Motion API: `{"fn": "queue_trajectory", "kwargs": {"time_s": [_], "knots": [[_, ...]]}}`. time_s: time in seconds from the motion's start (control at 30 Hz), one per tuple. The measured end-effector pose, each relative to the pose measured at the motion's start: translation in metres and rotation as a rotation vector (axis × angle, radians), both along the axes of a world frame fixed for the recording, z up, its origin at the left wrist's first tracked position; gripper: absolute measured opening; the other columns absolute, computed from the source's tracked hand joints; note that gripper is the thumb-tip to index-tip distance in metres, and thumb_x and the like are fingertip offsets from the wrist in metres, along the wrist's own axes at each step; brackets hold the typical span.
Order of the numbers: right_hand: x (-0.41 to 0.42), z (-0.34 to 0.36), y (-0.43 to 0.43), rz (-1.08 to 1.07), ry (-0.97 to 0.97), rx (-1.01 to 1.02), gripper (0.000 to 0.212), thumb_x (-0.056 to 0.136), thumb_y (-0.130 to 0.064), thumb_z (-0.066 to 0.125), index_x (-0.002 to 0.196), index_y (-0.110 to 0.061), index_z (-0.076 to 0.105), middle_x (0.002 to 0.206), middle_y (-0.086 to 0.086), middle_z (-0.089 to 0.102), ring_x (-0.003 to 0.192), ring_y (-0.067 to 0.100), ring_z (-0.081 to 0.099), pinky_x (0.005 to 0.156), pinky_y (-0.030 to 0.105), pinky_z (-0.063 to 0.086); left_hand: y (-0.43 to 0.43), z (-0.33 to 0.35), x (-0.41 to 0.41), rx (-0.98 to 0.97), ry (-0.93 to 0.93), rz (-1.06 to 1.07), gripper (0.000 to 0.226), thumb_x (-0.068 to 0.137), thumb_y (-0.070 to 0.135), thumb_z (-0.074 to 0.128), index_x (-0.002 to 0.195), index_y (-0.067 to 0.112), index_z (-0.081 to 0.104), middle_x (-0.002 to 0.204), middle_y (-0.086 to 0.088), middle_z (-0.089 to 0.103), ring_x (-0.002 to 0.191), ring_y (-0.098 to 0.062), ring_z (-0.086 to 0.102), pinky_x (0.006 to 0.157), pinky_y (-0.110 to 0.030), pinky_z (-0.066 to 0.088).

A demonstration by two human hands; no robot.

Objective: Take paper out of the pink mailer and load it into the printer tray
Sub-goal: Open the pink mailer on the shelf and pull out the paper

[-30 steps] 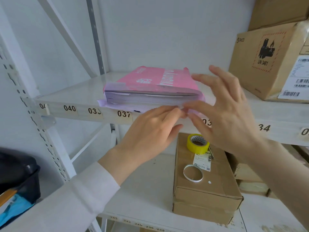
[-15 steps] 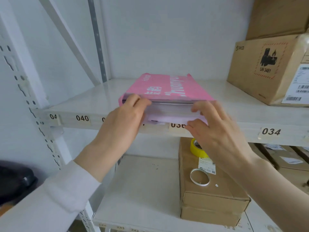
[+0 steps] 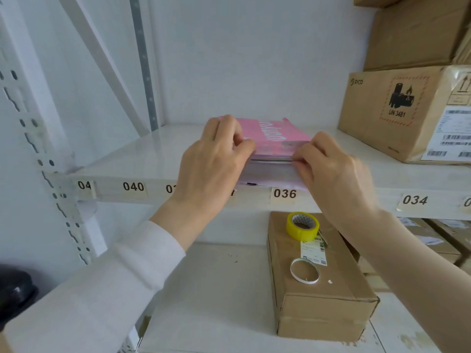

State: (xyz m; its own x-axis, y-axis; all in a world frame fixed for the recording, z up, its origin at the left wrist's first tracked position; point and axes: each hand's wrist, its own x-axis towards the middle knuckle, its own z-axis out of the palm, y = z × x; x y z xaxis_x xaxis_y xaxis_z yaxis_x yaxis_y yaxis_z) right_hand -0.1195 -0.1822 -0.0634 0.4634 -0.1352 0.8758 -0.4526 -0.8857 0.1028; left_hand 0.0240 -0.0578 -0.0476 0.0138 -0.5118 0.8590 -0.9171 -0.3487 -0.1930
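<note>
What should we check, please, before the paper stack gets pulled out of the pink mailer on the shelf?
1. Mailer supported: the pink mailer lies flat on the shelf at the front edge. Ok.
2. Mouth facing the person: open end faces forward, white paper edge showing. Ok.
3. Left hand hold: fingers pinch the mailer's left front corner. Ok.
4. Right hand hold: fingers pinch at the right front corner; whether on paper or mailer flap, cannot tell.
5. Room to pull: nothing stands in front of the mailer; the cardboard box sits apart to the right. Ok.
6. Printer tray ready: not in view. Cannot tell.
</note>
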Motion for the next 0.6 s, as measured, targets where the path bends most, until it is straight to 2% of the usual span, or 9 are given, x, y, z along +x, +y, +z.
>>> {"fn": "queue_trajectory", "kwargs": {"time_s": [0.17,0.3,0.43,0.6], "knots": [[0.004,0.005,-0.002,-0.045,-0.021,-0.016,0.009,0.076,-0.002,0.067,0.07,-0.008,0.062,0.072,0.013,0.058,0.04,0.032,0.046,0.035,0.027,0.041,-0.008,0.002,0.009,-0.035,-0.062,-0.073,0.009,0.076,0.008,0.069,0.072,0.014,0.062,0.101,-0.011,0.063,0.091,-0.024,0.041,0.064,-0.031,0.031],[0.004,0.007,-0.002,-0.043,-0.016,-0.052,0.01,0.073,-0.001,0.07,0.067,-0.008,0.064,0.07,0.012,0.059,0.039,0.031,0.046,0.035,0.023,0.037,-0.009,-0.001,0.011,-0.035,-0.076,-0.116,0.008,0.081,0.012,0.063,0.074,0.014,0.063,0.109,-0.011,0.064,0.1,-0.025,0.041,0.079,-0.033,0.03],[0.007,0.006,-0.004,-0.093,0.015,-0.093,0.013,0.068,0.0,0.073,0.063,-0.007,0.065,0.067,0.011,0.057,0.036,0.03,0.046,0.036,0.019,0.031,-0.01,0.0,0.012,-0.007,-0.047,-0.114,0.008,0.082,0.019,0.063,0.076,0.017,0.068,0.115,-0.01,0.063,0.105,-0.025,0.042,0.084,-0.035,0.031],[0.014,0.011,-0.007,-0.092,-0.013,-0.116,0.016,0.067,0.001,0.068,0.056,-0.008,0.062,0.064,0.01,0.057,0.033,0.03,0.044,0.033,0.02,0.031,-0.013,0.002,0.013,0.015,-0.061,-0.106,0.008,0.08,0.018,0.063,0.075,0.016,0.069,0.117,-0.01,0.064,0.105,-0.029,0.049,0.083,-0.035,0.03]]}}
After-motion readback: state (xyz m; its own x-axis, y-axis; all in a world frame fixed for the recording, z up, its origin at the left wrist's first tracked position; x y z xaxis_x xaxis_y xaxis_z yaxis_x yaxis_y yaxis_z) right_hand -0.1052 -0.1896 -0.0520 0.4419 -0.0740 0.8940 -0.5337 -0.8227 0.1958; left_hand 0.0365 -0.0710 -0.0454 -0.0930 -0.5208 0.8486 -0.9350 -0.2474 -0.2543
